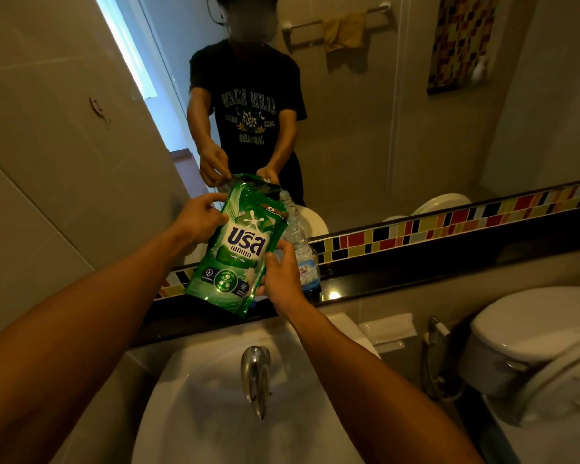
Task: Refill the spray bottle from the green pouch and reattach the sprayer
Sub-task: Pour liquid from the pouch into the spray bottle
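I hold the green pouch (236, 249) up in front of the mirror, tilted with its top toward the right. My left hand (199, 219) grips its upper left edge. My right hand (280, 277) grips its lower right edge. Just behind the pouch a clear plastic bottle (302, 249) with a blue label stands on the dark ledge (399, 283), its top close to the pouch's upper corner. I cannot see a sprayer head anywhere.
A white basin (198, 413) with a chrome tap (256, 376) lies right below my arms. A toilet (533, 349) with a hose sprayer (437, 333) stands at the right. The mirror (365, 112) shows a person, and a band of coloured tiles (449, 226) runs under it.
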Tool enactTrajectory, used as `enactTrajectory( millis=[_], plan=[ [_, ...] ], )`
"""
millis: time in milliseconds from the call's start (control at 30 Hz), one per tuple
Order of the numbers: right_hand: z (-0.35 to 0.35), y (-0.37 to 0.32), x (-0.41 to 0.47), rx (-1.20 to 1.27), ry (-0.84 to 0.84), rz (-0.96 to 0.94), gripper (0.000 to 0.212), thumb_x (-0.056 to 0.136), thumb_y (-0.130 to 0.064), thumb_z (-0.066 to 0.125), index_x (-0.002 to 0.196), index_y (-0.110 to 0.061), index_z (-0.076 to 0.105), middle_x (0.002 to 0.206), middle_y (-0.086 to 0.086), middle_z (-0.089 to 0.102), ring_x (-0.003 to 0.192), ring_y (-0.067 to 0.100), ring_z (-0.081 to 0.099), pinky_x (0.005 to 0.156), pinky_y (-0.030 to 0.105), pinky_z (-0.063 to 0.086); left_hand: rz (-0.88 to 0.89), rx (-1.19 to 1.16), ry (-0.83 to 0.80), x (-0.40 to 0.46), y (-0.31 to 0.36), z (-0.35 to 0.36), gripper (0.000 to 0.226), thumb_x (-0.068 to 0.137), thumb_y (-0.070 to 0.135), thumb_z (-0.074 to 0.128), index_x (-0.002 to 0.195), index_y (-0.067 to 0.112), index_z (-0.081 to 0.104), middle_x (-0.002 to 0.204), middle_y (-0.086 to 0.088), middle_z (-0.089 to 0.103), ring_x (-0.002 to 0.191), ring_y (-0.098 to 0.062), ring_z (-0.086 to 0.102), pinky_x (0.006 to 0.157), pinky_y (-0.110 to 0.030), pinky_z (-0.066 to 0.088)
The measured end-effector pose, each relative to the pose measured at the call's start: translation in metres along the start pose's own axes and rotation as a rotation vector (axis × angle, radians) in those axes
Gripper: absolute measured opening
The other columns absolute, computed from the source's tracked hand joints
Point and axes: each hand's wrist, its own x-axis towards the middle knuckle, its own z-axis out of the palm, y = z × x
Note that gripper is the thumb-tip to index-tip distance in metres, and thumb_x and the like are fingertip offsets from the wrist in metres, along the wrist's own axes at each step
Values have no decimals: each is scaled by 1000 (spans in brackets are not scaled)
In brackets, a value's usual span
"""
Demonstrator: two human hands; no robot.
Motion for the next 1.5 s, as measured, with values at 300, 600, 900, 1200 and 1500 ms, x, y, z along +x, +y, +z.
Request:
enactTrajectory(
  millis=[300,600,900,1200,1500],
  plan=[
    [1,-2,0,31,-2,9,28,112,-18,40,140,-24,40,131,18,66,113,40,71,82,64,63,-5,15,-12,-2,5,-1,51,95,0,57,143,14,47,81,-4,63,68,-14,65,49,-21,51],
    [3,-4,0,54,-4,18,25,113,-20,40,137,-24,40,129,19,66,111,41,72,70,50,67,-13,25,-18,1,8,-3,50,95,1,57,143,14,47,83,-5,63,72,-17,65,56,-26,50],
    [5,-3,-1,49,-13,6,23,112,-18,39,135,-23,40,126,16,67,109,39,73,76,57,66,-11,56,-11,0,9,-7,50,95,1,57,142,14,48,78,-2,60,63,-12,62,42,-17,49],
    [8,-2,-1,29,-5,0,23,112,-20,40,134,-26,40,127,16,67,107,38,74,77,57,66,-5,80,-19,1,12,-8,50,96,3,57,144,15,47,82,-3,62,71,-15,63,58,-27,50],
    [8,-4,-3,4,-1,-17,24,112,-21,40,136,-23,40,130,17,65,107,39,74,82,67,61,-5,89,-25,3,13,-11,50,96,4,58,143,17,48,84,-2,63,70,-14,64,54,-25,51]
  ],
)
